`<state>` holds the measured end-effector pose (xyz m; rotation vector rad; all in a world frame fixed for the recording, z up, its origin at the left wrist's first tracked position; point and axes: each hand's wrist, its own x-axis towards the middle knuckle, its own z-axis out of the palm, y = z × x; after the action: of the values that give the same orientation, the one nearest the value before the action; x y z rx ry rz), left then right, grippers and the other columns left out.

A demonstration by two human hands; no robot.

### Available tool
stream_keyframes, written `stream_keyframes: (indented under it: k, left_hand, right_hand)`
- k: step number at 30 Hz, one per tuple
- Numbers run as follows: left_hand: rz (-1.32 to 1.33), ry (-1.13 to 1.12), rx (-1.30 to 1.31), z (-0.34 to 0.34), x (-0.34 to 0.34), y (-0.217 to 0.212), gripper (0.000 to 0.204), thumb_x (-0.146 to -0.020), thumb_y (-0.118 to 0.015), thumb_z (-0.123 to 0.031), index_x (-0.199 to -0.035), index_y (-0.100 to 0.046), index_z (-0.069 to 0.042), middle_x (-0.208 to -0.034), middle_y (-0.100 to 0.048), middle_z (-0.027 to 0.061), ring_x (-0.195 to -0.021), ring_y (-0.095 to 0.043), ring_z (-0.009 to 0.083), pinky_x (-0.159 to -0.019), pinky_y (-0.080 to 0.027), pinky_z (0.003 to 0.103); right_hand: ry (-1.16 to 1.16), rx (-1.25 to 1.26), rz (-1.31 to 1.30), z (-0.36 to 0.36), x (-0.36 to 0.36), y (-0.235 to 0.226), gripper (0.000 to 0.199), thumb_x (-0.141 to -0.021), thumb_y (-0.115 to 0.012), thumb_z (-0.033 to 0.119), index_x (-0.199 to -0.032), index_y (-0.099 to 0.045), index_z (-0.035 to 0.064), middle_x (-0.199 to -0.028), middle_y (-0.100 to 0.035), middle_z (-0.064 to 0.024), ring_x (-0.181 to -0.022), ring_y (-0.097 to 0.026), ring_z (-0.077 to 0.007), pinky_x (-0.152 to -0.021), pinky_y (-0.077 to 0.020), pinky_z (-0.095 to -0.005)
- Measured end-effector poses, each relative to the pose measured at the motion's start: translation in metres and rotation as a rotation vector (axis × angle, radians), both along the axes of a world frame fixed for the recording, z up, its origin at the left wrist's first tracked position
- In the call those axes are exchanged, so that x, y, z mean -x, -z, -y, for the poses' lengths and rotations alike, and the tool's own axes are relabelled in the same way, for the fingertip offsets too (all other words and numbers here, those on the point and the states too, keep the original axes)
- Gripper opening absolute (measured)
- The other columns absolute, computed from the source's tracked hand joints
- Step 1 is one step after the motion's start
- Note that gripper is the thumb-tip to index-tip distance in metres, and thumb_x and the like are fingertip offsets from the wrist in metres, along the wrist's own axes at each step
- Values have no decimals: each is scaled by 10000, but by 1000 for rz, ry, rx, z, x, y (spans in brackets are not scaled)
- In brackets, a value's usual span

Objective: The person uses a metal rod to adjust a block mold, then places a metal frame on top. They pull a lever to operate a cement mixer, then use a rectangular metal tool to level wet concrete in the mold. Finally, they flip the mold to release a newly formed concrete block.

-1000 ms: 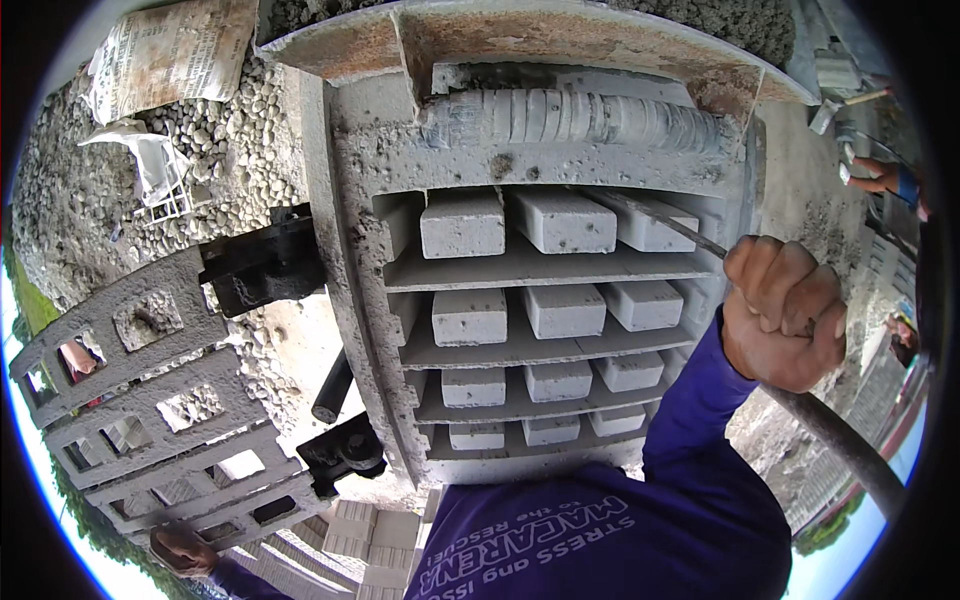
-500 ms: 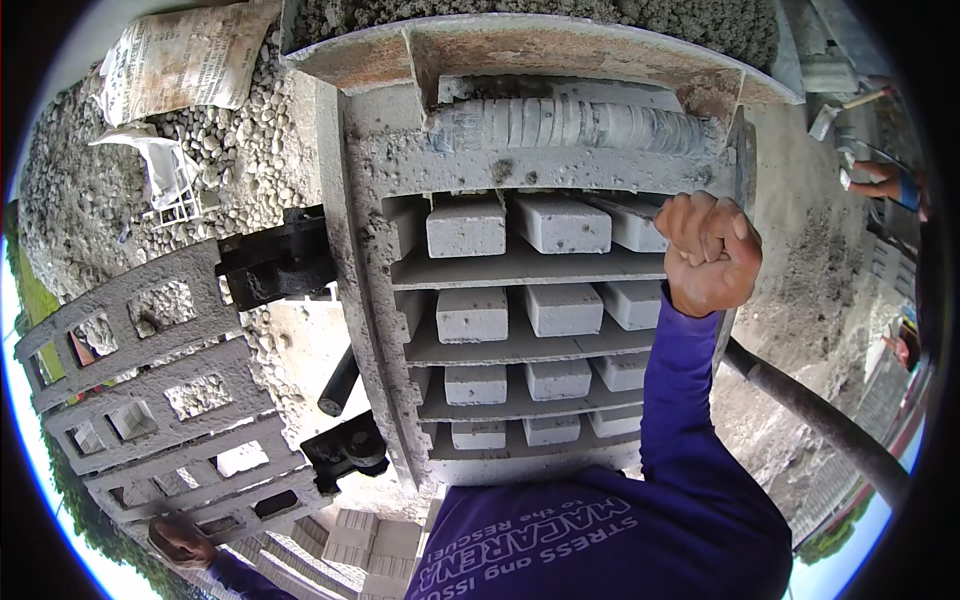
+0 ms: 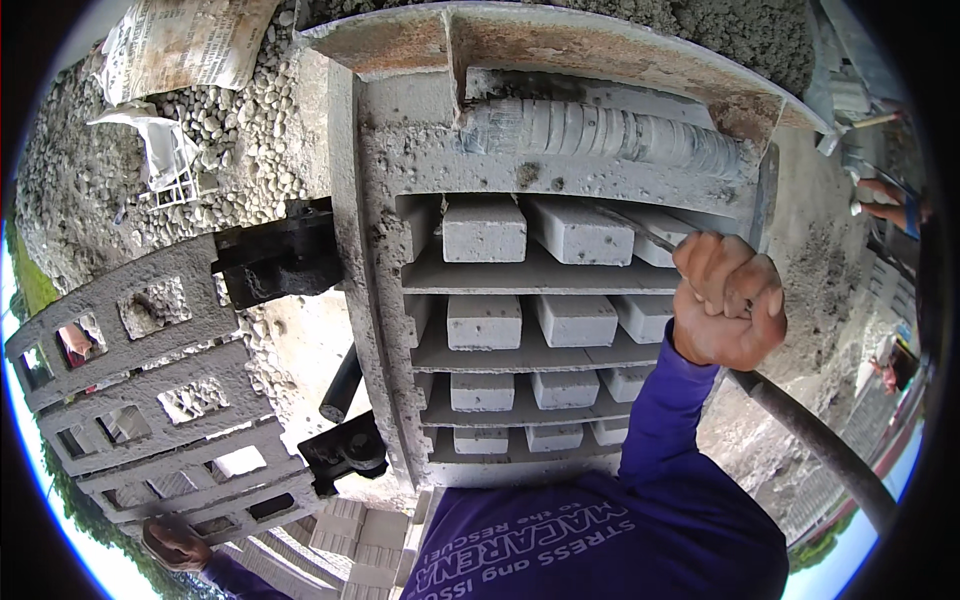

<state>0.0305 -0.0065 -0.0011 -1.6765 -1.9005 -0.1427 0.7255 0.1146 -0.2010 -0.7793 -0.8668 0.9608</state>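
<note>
Before me stands a grey, concrete-crusted block mould (image 3: 365, 300), with rows of block-shaped cores (image 3: 484, 232) between its horizontal plates. My right hand (image 3: 728, 302) is closed in a fist at the mould's right side, in front of the end of the upper rows. What its fingers hold, if anything, is hidden. On the left, a grey slotted frame (image 3: 165, 350) with rectangular openings swings out beside the mould on black hinge blocks (image 3: 277, 255). My left hand (image 3: 176, 547) is at the frame's near lower corner, its fingers curled against the edge and partly in shadow.
A rusty-edged trough (image 3: 590, 40) of wet grey mix lies beyond the mould. A dark bar (image 3: 815, 440) slants out at the right, below my right hand. Gravel (image 3: 235, 140) and a sack (image 3: 185, 45) lie at the far left. Another person's legs (image 3: 885, 195) show at far right.
My right fist has come nearer to me and a little to the right. The mould appears shifted slightly right in the view. My left hand stays at the frame's corner.
</note>
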Motion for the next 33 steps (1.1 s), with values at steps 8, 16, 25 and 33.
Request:
stream_keyframes:
  k: [8,16,25,33]
  left_hand:
    - [-85,77,40,-6,-7,-3,464,-1038,-452,-363,-1046,-632,65,-970,-631,199,-838,-602,324,-752,-495,413]
    - [15,7,40,-5,4,-4,447,-1032,-431,-340,-1030,-635,57,-972,-632,198,-851,-609,349,-748,-494,438]
    - [30,-8,12,-10,-9,2,401,-1029,-454,-305,-1016,-628,56,-918,-613,183,-817,-593,328,-736,-487,421]
    - [88,-16,46,-7,-2,1,386,-1030,-455,-282,-1021,-628,63,-959,-639,204,-838,-607,358,-758,-487,449]
  right_hand:
    - [-75,-71,32,-6,7,-24,418,-985,-379,374,-637,-362,142,-551,-346,-8,-515,-275,-128,-547,-248,-318]
    - [-35,27,-59,-23,18,-20,417,-987,-437,266,-618,-343,95,-556,-334,-4,-512,-265,-127,-539,-236,-317]
    - [-39,62,-71,-32,46,9,403,-917,-518,208,-600,-298,91,-553,-307,-4,-520,-253,-131,-524,-219,-330]
    - [-89,105,-28,-36,49,0,436,-985,-416,339,-611,-315,141,-541,-338,-3,-518,-267,-126,-531,-224,-319]
